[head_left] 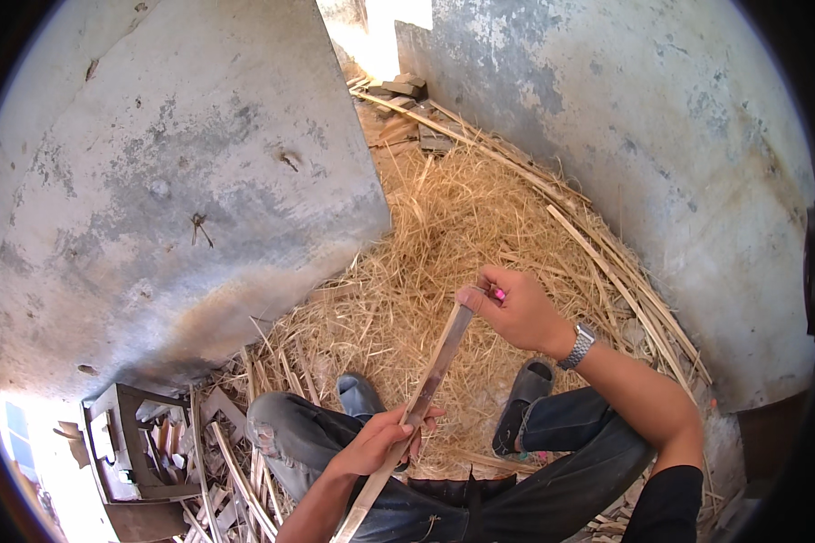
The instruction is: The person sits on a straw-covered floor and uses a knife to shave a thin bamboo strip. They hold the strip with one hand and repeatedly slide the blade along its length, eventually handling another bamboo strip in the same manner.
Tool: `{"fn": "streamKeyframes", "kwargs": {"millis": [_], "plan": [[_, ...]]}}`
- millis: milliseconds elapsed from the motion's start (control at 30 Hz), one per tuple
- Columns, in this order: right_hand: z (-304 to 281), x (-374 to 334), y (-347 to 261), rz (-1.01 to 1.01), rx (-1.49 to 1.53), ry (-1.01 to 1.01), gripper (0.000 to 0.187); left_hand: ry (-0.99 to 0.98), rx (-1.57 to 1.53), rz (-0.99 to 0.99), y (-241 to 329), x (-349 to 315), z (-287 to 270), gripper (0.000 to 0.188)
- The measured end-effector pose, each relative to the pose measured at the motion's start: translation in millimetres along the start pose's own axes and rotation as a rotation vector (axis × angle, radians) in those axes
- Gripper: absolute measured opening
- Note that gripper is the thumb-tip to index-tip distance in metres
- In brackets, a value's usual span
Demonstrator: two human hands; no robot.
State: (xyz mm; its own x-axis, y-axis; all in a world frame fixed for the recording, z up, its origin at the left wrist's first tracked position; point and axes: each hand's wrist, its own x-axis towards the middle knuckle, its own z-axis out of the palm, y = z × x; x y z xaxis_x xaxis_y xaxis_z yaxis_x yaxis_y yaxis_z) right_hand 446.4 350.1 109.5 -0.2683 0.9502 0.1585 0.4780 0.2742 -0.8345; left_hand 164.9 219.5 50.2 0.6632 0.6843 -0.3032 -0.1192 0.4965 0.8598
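A long flat bamboo strip slants from between my knees up and away to the right. My left hand is closed round its lower middle, with the near end running down past the wrist and out of view. At the far end my right hand pinches the tip, thumb on top. A small bright pink thing shows at the curled fingers of that hand; its kind cannot be made out. Darker stains mark the middle of the strip. A metal-banded watch is on my right wrist.
Pale shavings cover the floor around my sandalled feet. Long strips lie along the right wall. A grey slab-like wall stands left. At lower left, a dark frame sits beside scrap pieces. Bricks lie at the back.
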Motion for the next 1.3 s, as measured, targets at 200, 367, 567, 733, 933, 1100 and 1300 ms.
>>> {"fn": "streamKeyframes", "kwargs": {"millis": [200,367,567,733,933,1100,1300], "plan": [[7.5,-12.5,-19.8,-0.008,-0.045,0.073,0.049,0.174,0.068,0.097,7.6,3.7,13.6,0.035],[33.3,-42.3,-30.4,-0.077,-0.327,-0.025,0.048,0.190,0.063,0.153,7.8,6.2,11.0,0.028],[63.8,-58.8,-21.4,-0.257,-0.542,-0.206,0.046,0.196,-0.029,0.116,16.6,6.2,20.3,0.024],[76.8,-44.6,2.8,-0.331,-0.620,-0.146,0.050,0.207,-0.101,0.067,17.2,12.6,16.9,0.025],[71.8,-19.0,11.7,-0.392,-0.676,-0.081,0.052,0.250,-0.213,0.035,22.3,23.9,11.6,0.029],[33.5,26.1,45.0,-0.228,-0.688,0.063,0.049,0.252,-0.319,-0.062,22.9,20.8,16.9,0.031],[22.2,26.1,50.1,-0.310,-0.813,0.136,0.049,0.241,-0.421,-0.044,38.0,25.8,27.4,0.032]]}}
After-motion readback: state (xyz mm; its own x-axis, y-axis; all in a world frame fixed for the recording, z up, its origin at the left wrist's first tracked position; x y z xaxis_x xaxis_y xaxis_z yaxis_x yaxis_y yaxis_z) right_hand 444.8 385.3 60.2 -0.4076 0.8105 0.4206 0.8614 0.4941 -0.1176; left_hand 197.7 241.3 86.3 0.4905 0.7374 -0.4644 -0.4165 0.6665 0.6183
